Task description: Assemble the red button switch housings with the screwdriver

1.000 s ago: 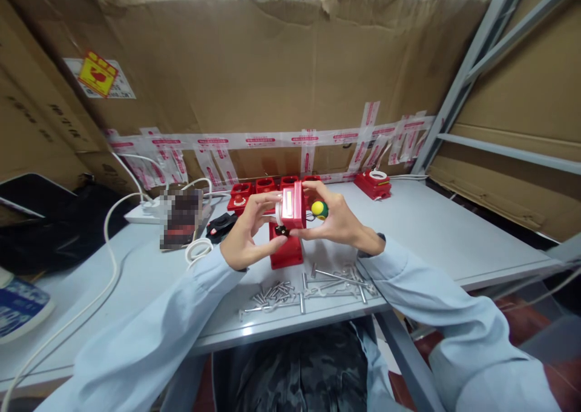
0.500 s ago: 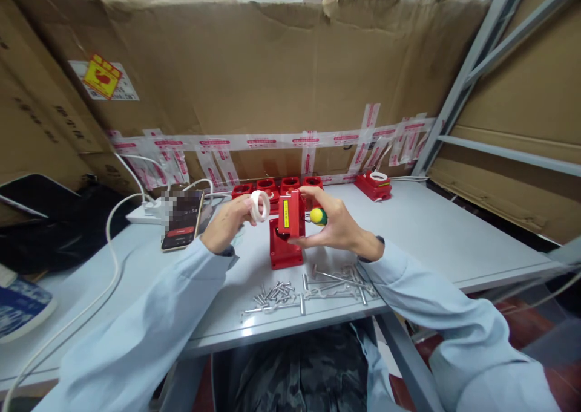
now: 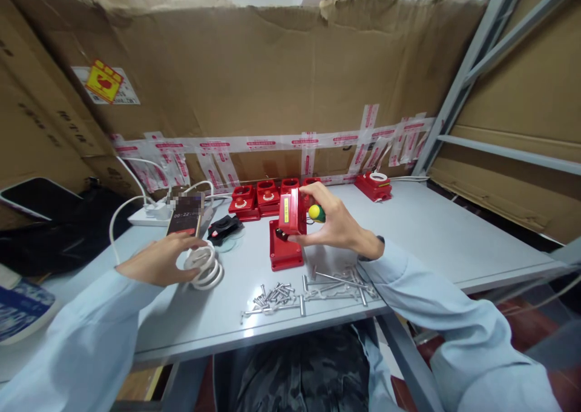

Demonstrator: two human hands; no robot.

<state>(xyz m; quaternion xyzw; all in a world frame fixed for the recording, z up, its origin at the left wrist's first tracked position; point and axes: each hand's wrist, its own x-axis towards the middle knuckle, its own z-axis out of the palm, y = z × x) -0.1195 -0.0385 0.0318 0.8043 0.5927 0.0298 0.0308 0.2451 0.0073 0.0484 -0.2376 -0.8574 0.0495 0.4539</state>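
My left hand (image 3: 161,261) is at the left of the table, its thumb and fingers apart around the near side of a pile of white rings (image 3: 210,273). My right hand (image 3: 338,221) grips a red housing (image 3: 293,211) with a yellow label, thumb below and fingers on top. A screwdriver (image 3: 316,213) with a yellow and green handle is tucked in the same hand; its tip is hidden. The housing is tilted above a flat red base plate (image 3: 287,256) on the table. A small dark part (image 3: 281,235) shows between the two.
Loose screws (image 3: 275,296) and metal T-handle tools (image 3: 338,285) lie near the front edge. Several red units (image 3: 267,200) line the cardboard wall, and another with a white ring (image 3: 374,185) stands right. A phone (image 3: 186,212), power strip (image 3: 147,217) and black pouch (image 3: 224,228) are left.
My left hand has moved left and down from beside the red housing to the pile of rings, and the single white ring has left its raised spot. My right hand stays nearly still.
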